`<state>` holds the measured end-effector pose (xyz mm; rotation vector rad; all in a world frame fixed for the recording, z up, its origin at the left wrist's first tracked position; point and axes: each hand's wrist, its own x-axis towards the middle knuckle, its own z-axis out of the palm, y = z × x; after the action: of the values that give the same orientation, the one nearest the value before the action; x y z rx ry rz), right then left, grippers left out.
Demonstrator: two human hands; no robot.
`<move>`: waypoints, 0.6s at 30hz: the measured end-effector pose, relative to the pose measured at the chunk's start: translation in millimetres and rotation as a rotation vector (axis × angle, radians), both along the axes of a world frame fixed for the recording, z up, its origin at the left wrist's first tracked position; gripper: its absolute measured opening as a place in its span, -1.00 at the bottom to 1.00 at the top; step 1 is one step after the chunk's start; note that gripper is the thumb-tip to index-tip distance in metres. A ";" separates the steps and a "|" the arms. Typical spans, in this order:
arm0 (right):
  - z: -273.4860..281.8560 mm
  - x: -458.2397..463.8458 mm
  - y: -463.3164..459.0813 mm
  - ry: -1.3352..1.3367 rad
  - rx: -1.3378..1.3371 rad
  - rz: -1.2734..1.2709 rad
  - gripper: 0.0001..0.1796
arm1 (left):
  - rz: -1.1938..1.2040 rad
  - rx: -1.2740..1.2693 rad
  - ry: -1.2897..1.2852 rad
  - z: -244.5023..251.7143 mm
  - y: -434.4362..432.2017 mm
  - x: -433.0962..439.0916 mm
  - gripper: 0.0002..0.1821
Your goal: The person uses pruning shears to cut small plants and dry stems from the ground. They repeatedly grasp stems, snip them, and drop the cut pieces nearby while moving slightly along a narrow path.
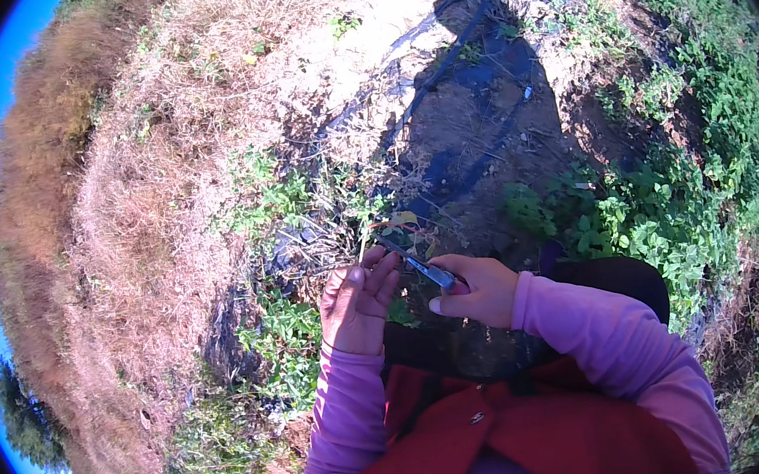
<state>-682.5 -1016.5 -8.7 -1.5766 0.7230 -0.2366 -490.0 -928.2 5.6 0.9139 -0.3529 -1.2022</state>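
My left hand (359,306) is low in the middle of the view, palm turned partly up. A thin pale-green stem (364,244) rises from between its thumb and forefinger, while the other fingers spread to the right. My right hand (480,289) grips a narrow cutting tool (436,275), apparently a knife, with a dark blade and a reddish handle mostly hidden in the fist. Its blade points up and left, close to the left fingertips. Just beyond the tip are reddish twigs and a yellowish leaf (407,217).
A dark drip hose (441,72) runs across soil and black plastic sheeting (466,76), partly under my shadow. Leafy green plants (658,219) grow on the right. Dry grass (138,215) covers the left. My dark-clad knee (620,283) is beside my right forearm.
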 end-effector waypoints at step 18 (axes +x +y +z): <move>4.6 1.5 1.5 0.061 -0.018 0.039 -0.26 | -0.022 0.026 0.002 -15.2 -4.4 -3.2 -0.90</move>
<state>-681.0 -1015.0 -4.2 -1.6194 0.7383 -0.1667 -493.2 -932.6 -9.5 0.9337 -0.3472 -1.2302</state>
